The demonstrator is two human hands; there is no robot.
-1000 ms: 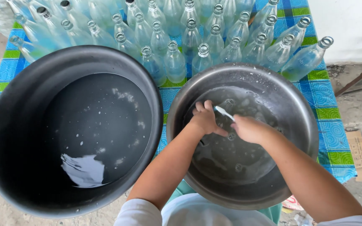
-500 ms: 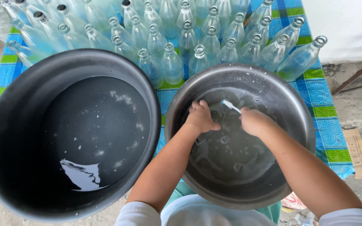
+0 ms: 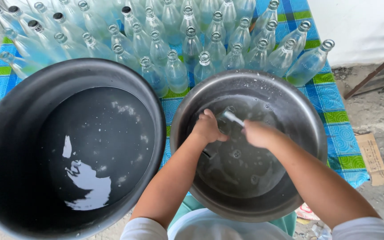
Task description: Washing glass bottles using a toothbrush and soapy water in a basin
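Washing in the metal basin (image 3: 305,133) at the right of the frame, the left hand (image 3: 207,129) is curled around a clear glass bottle (image 3: 223,121) lying low in the soapy water at the basin's centre, while the right hand (image 3: 256,133) pinches a thin white brush handle (image 3: 233,118) that points toward the bottle's mouth. Both grips are closed on their things, the bottle mostly hidden under the left fingers. Wet, soapy glass could slip from that hold and knock against the basin wall; a hard push on the brush might also jerk the bottle loose. Rows of clean bottles (image 3: 187,49) stand just beyond the rim, near enough for a splash or stray elbow to topple one. A big dark tub (image 3: 5,133) of water fills the left.
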